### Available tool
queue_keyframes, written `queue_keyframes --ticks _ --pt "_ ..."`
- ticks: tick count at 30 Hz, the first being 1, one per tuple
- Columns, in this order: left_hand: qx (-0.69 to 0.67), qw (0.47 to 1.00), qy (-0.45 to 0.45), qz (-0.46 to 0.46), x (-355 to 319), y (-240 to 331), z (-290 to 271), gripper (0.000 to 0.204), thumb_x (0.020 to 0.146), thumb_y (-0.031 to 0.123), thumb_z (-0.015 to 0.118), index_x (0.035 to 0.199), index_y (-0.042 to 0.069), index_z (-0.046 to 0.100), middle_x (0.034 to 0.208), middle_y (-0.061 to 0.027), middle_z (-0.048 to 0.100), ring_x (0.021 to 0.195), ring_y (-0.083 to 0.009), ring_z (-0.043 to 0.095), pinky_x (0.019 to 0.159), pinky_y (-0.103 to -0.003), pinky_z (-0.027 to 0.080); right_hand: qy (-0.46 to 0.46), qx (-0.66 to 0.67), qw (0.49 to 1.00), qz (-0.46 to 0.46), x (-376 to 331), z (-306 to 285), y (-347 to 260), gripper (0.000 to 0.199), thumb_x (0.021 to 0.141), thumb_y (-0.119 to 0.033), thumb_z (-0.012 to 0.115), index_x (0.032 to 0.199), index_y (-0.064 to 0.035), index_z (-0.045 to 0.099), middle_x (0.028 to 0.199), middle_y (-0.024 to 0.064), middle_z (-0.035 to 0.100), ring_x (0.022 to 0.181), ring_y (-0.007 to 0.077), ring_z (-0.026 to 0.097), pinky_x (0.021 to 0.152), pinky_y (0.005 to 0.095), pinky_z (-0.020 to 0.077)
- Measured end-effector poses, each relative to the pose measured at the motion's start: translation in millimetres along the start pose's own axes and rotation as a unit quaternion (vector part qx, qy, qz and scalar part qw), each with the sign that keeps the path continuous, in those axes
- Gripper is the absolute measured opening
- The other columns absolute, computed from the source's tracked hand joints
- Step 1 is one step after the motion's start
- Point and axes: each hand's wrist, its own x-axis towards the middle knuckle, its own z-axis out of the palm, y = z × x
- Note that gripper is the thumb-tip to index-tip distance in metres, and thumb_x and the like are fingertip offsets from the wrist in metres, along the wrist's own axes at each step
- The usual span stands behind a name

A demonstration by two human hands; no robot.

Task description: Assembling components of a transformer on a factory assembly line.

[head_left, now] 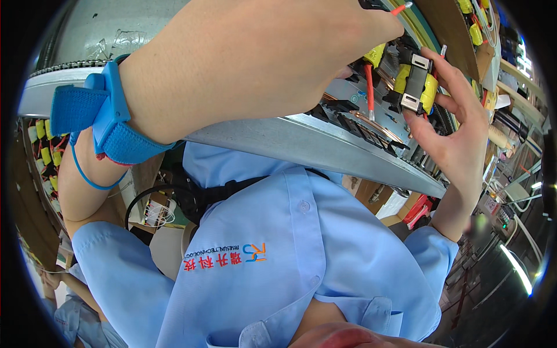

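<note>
My left hand fills the upper middle of the view, raised close to the camera, with a blue strap around its wrist. Its fingertips pinch a thin red wire at the top. My right hand is at the right, fingers wrapped around a small coil part wound in yellow tape with a black and grey core. A red-sleeved lead hangs beside that part. Both hands work over a grey metal bench edge.
My light blue shirt fills the lower middle. Trays of similar yellow coil parts sit at the far left and more hang at the upper right. A blue coiled cord runs from the strap. Another person's sleeve shows at lower left.
</note>
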Motion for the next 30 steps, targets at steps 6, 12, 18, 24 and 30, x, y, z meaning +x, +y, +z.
queue_keyframes --ticks 6,12,18,24,30 --pt "-0.014 0.999 0.025 -0.031 0 2 3 0.061 0.073 0.007 0.073 0.128 -0.002 0.047 0.101 -0.019 0.052 0.081 -0.0306 0.063 0.064 -0.037 0.053 -0.003 0.009 0.999 -0.041 2 0 3 0.064 0.068 0.001 0.071 0.13 -0.0055 0.056 0.118 0.0112 0.06 0.106 0.02 0.061 0.089 0.0339 0.0538" --pt "-0.026 0.997 0.052 -0.04 5 1 7 0.062 0.073 0.006 0.074 0.128 -0.002 0.047 0.102 -0.0188 0.052 0.082 -0.0307 0.063 0.066 -0.037 0.053 0.025 0.041 0.999 -0.023 0 1 8 0.065 0.067 0.002 0.069 0.13 -0.0038 0.056 0.117 0.0102 0.059 0.106 0.0186 0.061 0.089 0.0326 0.0529" --pt "-0.03 0.995 0.077 -0.063 -3 1 10 0.062 0.073 0.005 0.074 0.129 -0.002 0.047 0.104 -0.0187 0.053 0.084 -0.0307 0.063 0.068 -0.037 0.053 0.008 0.019 0.999 -0.033 1 1 5 0.065 0.067 0.001 0.069 0.13 -0.003 0.055 0.116 0.0099 0.06 0.105 0.0181 0.061 0.089 0.0315 0.0525" --pt "-0.024 0.993 0.097 -0.061 -1 -2 13 0.063 0.072 0.004 0.074 0.129 -0.002 0.047 0.105 -0.0186 0.053 0.086 -0.0308 0.062 0.069 -0.037 0.053 0.001 -0.044 0.999 -0.03 4 0 -5 0.062 0.066 0.0 0.07 0.127 -0.0047 0.058 0.112 0.011 0.061 0.102 0.0217 0.063 0.086 0.0331 0.0538" --pt "-0.013 0.994 0.103 -0.031 -11 -7 13 0.064 0.072 0.004 0.074 0.129 -0.003 0.048 0.107 -0.0184 0.054 0.088 -0.0309 0.062 0.071 -0.037 0.053 -0.027 -0.191 0.978 -0.082 17 -2 -19 0.057 0.066 -0.003 0.071 0.121 -0.0007 0.059 0.107 0.0128 0.064 0.099 0.0238 0.064 0.089 0.0328 0.0497"
